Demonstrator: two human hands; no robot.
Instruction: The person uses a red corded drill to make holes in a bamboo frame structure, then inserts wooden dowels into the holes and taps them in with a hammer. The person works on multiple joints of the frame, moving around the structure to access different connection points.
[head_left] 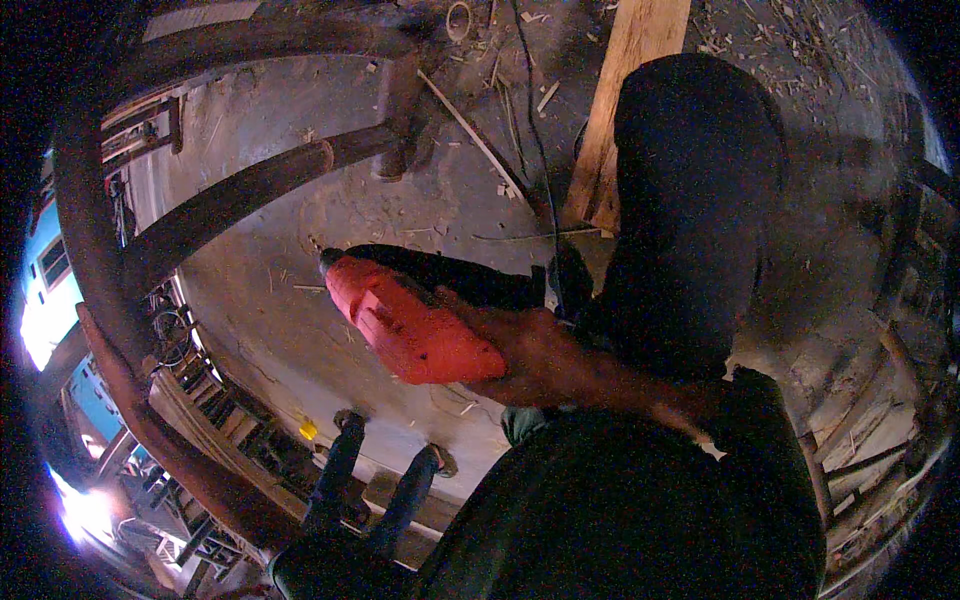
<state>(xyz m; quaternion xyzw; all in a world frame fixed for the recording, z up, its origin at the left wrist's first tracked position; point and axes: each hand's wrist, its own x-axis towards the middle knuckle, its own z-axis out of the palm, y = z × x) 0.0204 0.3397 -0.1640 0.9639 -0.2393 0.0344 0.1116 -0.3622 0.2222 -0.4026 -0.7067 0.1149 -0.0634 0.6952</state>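
My right hand [520,340] is closed around a red power drill [420,335], with my arm reaching in from the right. The drill points to the upper left, and a thin bit shows at its dark chuck. A black cord [548,180] runs near the drill toward the far side. At the left, my left hand [115,360] lies against a dark curved wooden frame [90,210], which looks like part of a chair. Shadow hides how its fingers are placed. The bit stands apart from the frame's curved rail [250,190].
A pale wooden board [630,90] lies beyond a dark cloth-covered leg [690,200]. Wood scraps and a thin stick [475,135] litter the floor. A pair of legs in jeans [405,495] shows lower left. Stacked wooden pieces [870,470] stand at the right.
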